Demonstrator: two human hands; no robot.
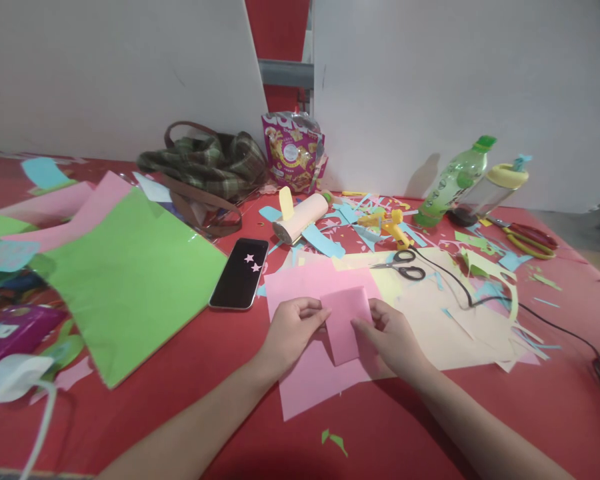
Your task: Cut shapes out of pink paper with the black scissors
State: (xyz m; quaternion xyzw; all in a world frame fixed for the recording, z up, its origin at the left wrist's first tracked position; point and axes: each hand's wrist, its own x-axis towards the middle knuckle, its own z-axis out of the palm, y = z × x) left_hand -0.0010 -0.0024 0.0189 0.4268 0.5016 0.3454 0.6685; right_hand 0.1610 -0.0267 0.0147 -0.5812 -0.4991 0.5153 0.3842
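A small folded piece of pink paper (347,321) lies on a larger pink sheet (307,380) on the red table (190,373). My left hand (291,331) pinches the folded piece's left edge with fingers curled. On the other side, my right hand (391,337) presses its right edge with fingertips on the paper. Both hands hold the same folded piece flat against the sheet below.
A black phone (240,273) with two star stickers lies left of the hands, beside a big green sheet (130,280). Black scissors (403,264), a yellow glue gun (390,225), a paper roll (300,219), two bottles (453,183), red-handled scissors (530,239), a cable (530,310) and scraps crowd the far side.
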